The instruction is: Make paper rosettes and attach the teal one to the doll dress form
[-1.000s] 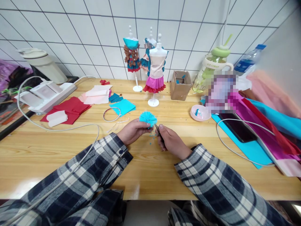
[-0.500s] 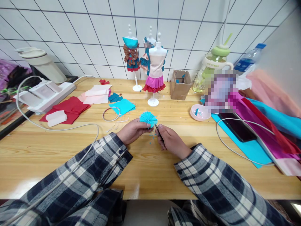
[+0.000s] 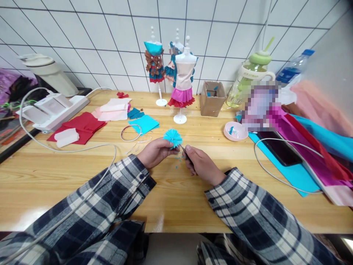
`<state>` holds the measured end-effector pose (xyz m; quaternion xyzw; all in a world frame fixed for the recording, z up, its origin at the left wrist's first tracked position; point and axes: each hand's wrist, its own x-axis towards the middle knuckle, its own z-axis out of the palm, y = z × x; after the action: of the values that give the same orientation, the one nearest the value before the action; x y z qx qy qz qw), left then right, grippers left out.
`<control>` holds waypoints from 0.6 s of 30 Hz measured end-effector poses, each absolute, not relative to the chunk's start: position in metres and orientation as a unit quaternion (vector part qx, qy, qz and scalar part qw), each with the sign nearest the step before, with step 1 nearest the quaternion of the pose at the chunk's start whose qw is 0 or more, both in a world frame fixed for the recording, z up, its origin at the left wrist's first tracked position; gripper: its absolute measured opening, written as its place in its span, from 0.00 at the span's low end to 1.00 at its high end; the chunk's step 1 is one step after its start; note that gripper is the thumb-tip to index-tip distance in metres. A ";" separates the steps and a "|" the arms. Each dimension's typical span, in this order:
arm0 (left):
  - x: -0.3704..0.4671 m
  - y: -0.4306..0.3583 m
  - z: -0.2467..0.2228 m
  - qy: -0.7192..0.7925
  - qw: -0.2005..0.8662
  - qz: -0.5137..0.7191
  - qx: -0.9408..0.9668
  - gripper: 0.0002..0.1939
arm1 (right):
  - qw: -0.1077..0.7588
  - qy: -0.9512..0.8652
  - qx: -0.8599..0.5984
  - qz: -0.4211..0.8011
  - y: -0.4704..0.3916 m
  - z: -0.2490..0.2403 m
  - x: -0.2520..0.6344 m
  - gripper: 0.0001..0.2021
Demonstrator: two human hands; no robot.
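Observation:
Between the thumb and fingers of my left hand (image 3: 157, 151) is a bright blue pleated paper rosette (image 3: 173, 138), fanned out with a notched edge. My right hand (image 3: 202, 163) is closed around small scissors (image 3: 187, 155); their dark handles are mostly covered by my fingers. The metal tip points up and left, close to the rosette's lower right edge; whether it touches the paper I cannot tell. Tiny blue scraps (image 3: 177, 167) lie on the table just below, between my hands.
Mini dress forms (image 3: 186, 77) in paper outfits stand at the back, beside a cardboard box (image 3: 212, 99). A pink dish (image 3: 235, 131), a phone (image 3: 281, 149) and coloured sheets (image 3: 309, 184) lie right. Left are folded papers (image 3: 82, 125), a ring (image 3: 131, 132), a power strip (image 3: 57, 114) and a cable (image 3: 91, 149).
The rosette has shifted slightly left and seems turned a little in my left hand. More of the scissors' metal tip shows now. The whole view has moved very slightly.

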<state>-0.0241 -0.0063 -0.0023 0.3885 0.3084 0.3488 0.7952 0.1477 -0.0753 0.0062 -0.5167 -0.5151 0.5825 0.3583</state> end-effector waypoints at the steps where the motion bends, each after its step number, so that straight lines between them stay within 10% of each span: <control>1: -0.024 -0.006 -0.002 0.305 0.797 0.349 0.388 0.06 | 0.354 -0.514 -0.522 0.581 -0.075 0.006 0.148 0.20; 18: -0.024 -0.008 0.000 0.309 0.790 0.330 0.415 0.07 | 0.336 -0.582 -0.522 0.526 -0.074 0.004 0.151 0.21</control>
<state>-0.0237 -0.0076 -0.0004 0.4153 0.3088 0.3295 0.7897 0.1507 -0.0739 0.0044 -0.5218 -0.5816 0.5257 0.3364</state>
